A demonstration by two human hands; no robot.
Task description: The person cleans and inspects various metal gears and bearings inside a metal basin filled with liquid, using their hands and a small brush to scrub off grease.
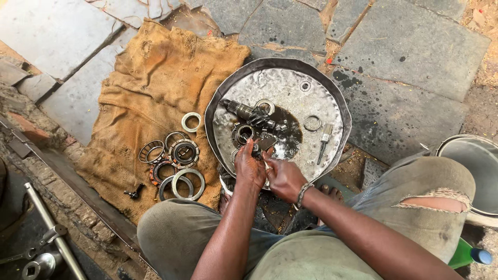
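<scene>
Both hands' grip closes on a small greasy part [258, 151] over the oily pan [332, 98] of gears [259, 124].

arms: bare, no sleeves | right wrist: metal chain bracelet [302, 193] | trousers [321, 254]: grey-green, stained, torn at knee

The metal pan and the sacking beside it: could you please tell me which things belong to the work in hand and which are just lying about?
In hand:
left hand and right hand on a small part
metal pan
geared shaft

Lying about:
rings on sacking
bucket
green bottle
</scene>
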